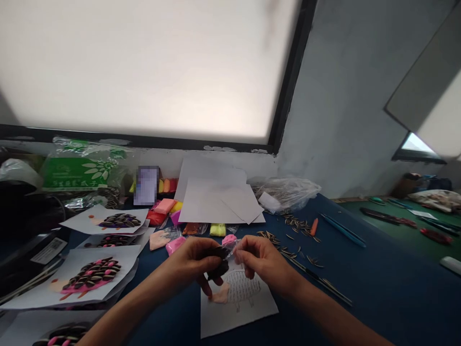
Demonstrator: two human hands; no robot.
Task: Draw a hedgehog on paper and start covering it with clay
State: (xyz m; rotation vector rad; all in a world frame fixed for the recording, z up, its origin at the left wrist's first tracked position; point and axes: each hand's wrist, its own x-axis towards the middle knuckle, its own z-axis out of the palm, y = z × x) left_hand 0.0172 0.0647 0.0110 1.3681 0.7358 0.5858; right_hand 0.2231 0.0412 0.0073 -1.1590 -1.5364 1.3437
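My left hand (201,262) is closed round a dark packet (218,270), which looks like modelling clay in a clear wrapper. The fingers of my right hand (255,257) pinch the clear plastic wrapper (232,247) at the packet's upper right. Both hands are above a white sheet (237,319) with a pencil-drawn hedgehog (245,287), its body filled with short strokes. Peach clay (220,294) covers the hedgehog's face. Just behind the hands sits a pink lump of clay (229,239).
Finished hedgehog pictures (93,276) with striped seeds lie at left. Several coloured clay packets (165,206) and white sheets (219,202) are at the back. Loose sunflower seeds (297,223), an orange stick (314,226), blue tweezers (342,229) and thin sticks (324,281) lie right.
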